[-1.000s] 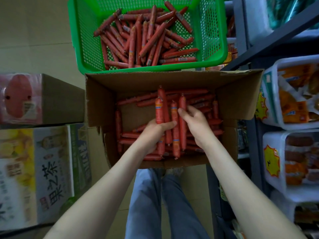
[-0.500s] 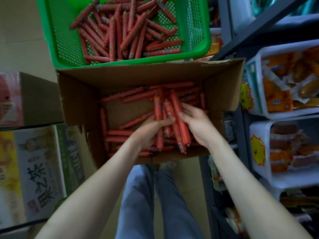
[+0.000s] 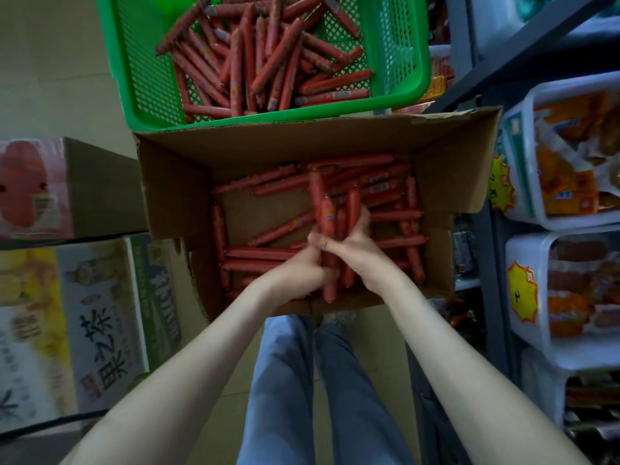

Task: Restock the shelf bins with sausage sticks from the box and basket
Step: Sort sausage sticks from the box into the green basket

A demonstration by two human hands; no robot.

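**Head view.** A bundle of sausage sticks (image 3: 327, 216) is shown gathered upright over the open cardboard box (image 3: 302, 146) and clasped from both sides. The left hand (image 3: 300, 273) is curled round its lower part. The right hand (image 3: 357, 253) is wrapped round its middle, with the thumb laid across the front. The upper ends of the sticks stand free above the hands, and one lower end projects below them. Further loose sticks (image 3: 258, 253) lie scattered on the box floor, and a heap of sticks (image 3: 261, 62) lies in the green basket (image 3: 147, 78) beyond the box. The white shelf bins (image 3: 526, 239) are seen at the right, well apart from the hands. Each stick is judged light and fairly stiff. The smooth film sheath is likely slippery, so single sticks may slide lengthwise out of a loose bunch. Hold is best taken round the middle of the bundle, with the sticks kept parallel and squeezed evenly and one hand placed under the lower ends for the carry to the bins.
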